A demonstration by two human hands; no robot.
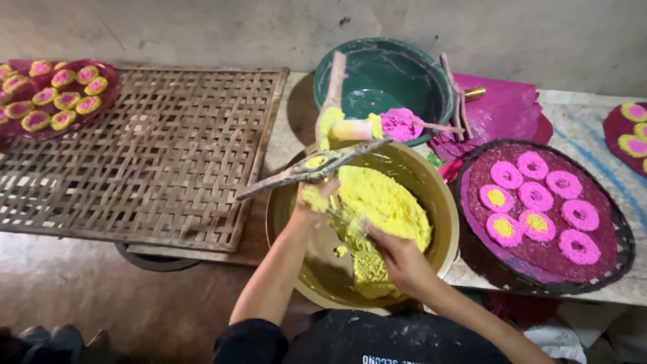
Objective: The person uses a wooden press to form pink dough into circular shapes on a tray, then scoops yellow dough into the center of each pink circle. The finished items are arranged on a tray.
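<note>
A brass-coloured bowl [431,182] in front of me holds a mound of yellow dough [381,202]. My left hand [317,202] is at the bowl's left side, fingers closed on a small lump of the yellow dough. My right hand [397,259] presses into the lower part of the mound, fingers buried in it. A flat dark stick [306,172] smeared with yellow lies across the bowl's far rim. To the right, a round dark tray [610,216] carries several pink rings, some with yellow centres.
A green basin [387,81] with pink dough [401,123] and sticks stands behind the bowl. A woven bamboo mat [155,148] lies to the left, with a tray of yellow-pink pieces [57,98] at its far corner. Another such tray [630,131] is at far right.
</note>
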